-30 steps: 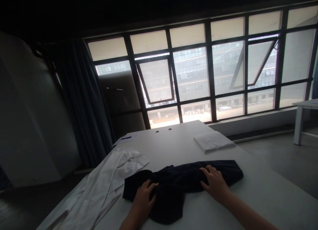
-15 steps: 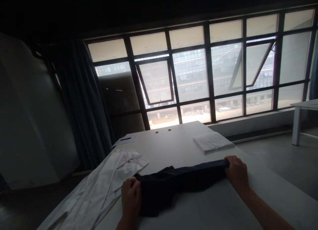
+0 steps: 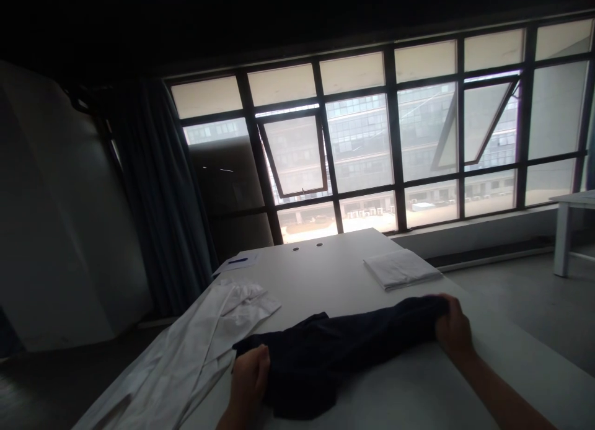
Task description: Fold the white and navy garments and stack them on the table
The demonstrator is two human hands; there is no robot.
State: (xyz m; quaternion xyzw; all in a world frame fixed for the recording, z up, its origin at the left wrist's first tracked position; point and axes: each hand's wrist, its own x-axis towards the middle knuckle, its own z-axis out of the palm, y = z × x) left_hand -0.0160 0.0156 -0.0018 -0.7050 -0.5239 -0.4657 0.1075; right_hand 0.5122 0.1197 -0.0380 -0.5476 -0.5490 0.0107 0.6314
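Beneath a broad window wall, a person holds a dark navy garment stretched across a white bench, a folded white cloth lying beyond it. A hard tug could drag the garment's slack onto the white garment just beside it, or a loosened hold could let it slump. The right hand has its fingers curled over the garment's far end; the left hand sits at the near edge, fingers pressed together, any pinch hidden.
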